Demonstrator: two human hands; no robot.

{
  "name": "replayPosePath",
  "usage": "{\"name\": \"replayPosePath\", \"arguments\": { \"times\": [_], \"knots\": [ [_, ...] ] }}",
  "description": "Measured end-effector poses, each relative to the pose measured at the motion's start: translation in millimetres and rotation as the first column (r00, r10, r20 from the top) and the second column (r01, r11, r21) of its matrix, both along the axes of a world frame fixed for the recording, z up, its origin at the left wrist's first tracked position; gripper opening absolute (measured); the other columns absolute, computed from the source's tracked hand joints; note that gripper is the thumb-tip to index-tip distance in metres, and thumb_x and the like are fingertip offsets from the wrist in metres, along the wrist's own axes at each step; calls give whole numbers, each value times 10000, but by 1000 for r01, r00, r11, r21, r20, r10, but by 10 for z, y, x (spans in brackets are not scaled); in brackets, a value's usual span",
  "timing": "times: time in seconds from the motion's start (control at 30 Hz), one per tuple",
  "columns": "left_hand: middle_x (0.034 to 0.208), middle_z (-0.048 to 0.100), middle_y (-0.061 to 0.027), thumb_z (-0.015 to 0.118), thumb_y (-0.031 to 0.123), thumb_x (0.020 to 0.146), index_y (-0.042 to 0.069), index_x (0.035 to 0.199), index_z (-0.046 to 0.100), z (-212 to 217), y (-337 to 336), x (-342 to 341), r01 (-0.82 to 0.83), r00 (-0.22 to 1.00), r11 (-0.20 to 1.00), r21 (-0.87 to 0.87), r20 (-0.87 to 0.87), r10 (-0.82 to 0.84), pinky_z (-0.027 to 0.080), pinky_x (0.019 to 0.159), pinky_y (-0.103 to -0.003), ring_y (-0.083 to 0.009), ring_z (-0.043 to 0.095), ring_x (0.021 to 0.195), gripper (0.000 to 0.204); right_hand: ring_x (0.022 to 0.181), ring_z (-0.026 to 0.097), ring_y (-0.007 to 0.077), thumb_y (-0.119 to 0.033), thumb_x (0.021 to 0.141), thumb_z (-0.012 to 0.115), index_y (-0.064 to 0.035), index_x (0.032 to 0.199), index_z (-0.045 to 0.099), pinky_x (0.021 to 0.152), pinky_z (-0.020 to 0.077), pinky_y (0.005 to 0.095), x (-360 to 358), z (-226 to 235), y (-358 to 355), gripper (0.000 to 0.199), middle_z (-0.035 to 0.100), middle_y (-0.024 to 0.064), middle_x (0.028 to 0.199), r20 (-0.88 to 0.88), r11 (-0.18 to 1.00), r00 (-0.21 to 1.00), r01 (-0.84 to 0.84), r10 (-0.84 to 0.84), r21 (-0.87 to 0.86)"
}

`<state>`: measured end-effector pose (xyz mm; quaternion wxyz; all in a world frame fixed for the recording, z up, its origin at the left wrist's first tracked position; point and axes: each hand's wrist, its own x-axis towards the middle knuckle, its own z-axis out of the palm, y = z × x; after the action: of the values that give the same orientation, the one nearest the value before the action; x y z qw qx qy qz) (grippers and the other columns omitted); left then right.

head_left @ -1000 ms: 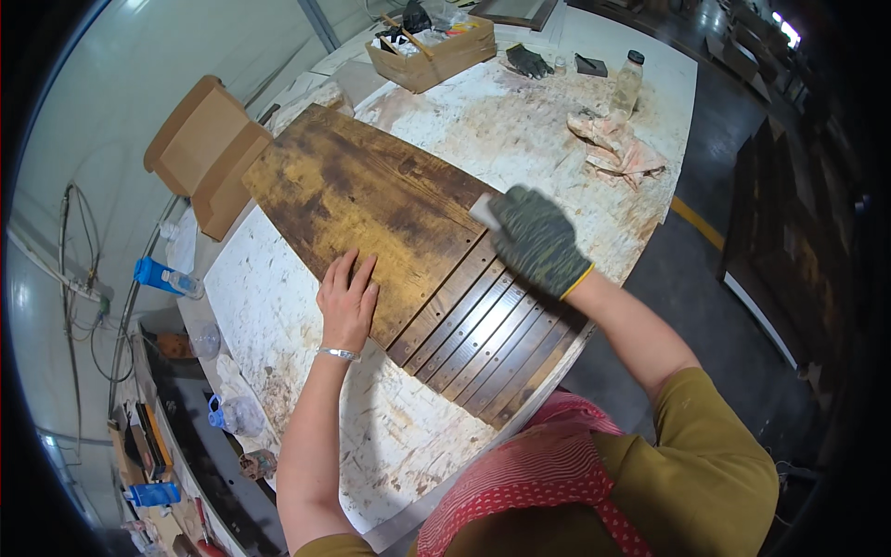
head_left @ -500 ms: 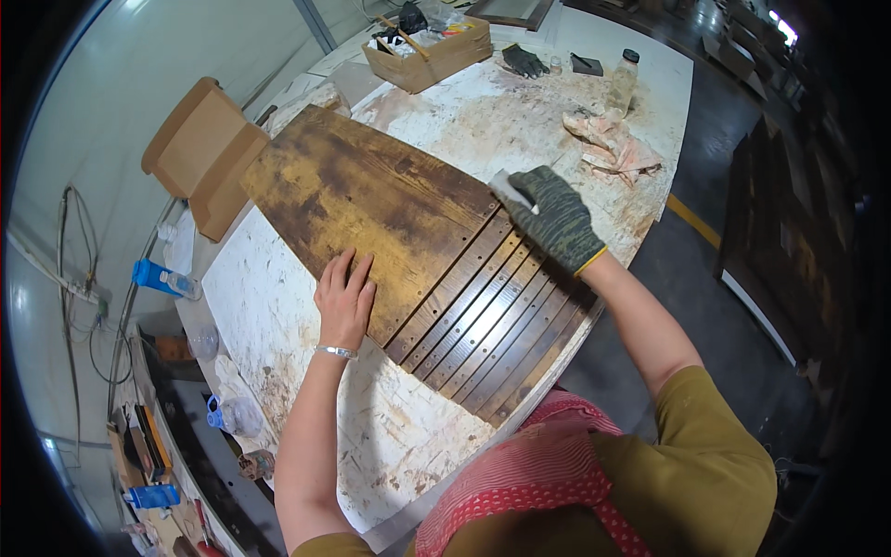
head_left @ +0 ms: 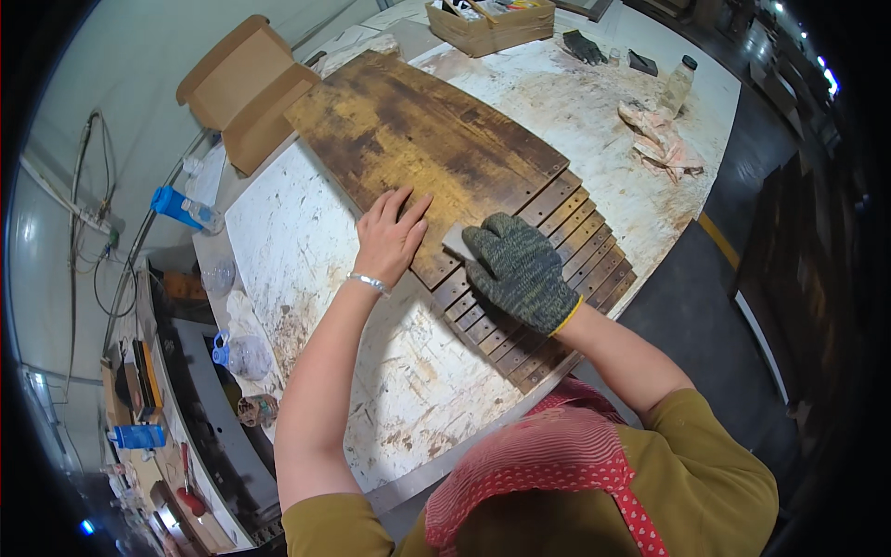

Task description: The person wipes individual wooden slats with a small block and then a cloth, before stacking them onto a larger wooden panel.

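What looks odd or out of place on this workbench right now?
The slatted wooden panel is unevenly coloured: dark, blotchy brown at its far end, paler grey slats under the gloved right hand. Crumpled rags lie loose on the stained table, and a cardboard box sits open.

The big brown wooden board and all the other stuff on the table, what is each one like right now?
Brown slatted wooden board: lying flat, stained dark.
Bare left hand: open, palm pressed flat on the board.
Gloved right hand: pressing a small grey pad on the slats.
Brown cardboard box: flaps open.
White worktable: scuffed, stained.
Pink rag: crumpled.
Wooden tray: holding items.
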<state>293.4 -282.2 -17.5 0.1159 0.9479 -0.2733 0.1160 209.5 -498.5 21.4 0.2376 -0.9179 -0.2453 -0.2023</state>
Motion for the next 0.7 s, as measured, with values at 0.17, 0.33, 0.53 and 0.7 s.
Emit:
{"name": "replayPosePath", "arguments": {
  "times": [0.17,0.33,0.53,0.7],
  "knots": [
    [1386,387,-86,386,358,946,241,1314,484,14,-66,45,31,999,999,-17,-32,-32,216,1053,-449,-301,315,1293,398,794,589,291,-207,810,546,3,977,569,690,483,408,-477,-230,603,269,560,139,847,-95,927,931,-362,353,-96],
    [1422,351,-76,331,396,964,243,1340,461,-2,30,10,11,997,999,-36,-77,-14,187,1068,-454,-298,275,1322,426,811,580,295,-234,781,586,49,1032,559,715,483,399,-416,120,205,379,564,165,884,-4,995,996,-88,88,-39],
    [1382,390,-86,400,377,946,232,1295,501,-57,-26,48,32,999,994,-101,-28,-35,203,1061,-455,-292,310,1298,391,737,557,283,-188,780,593,-41,1030,555,636,473,382,-819,-48,581,293,512,127,792,-214,963,958,-225,191,-149],
    [1384,391,-83,398,380,947,236,1298,499,-81,27,25,26,999,995,-99,-34,-29,203,1061,-450,-291,311,1298,392,844,557,324,-233,763,627,-63,1118,555,732,471,412,-772,-84,331,400,543,168,920,-59,997,995,-81,81,2]
  ]
}}
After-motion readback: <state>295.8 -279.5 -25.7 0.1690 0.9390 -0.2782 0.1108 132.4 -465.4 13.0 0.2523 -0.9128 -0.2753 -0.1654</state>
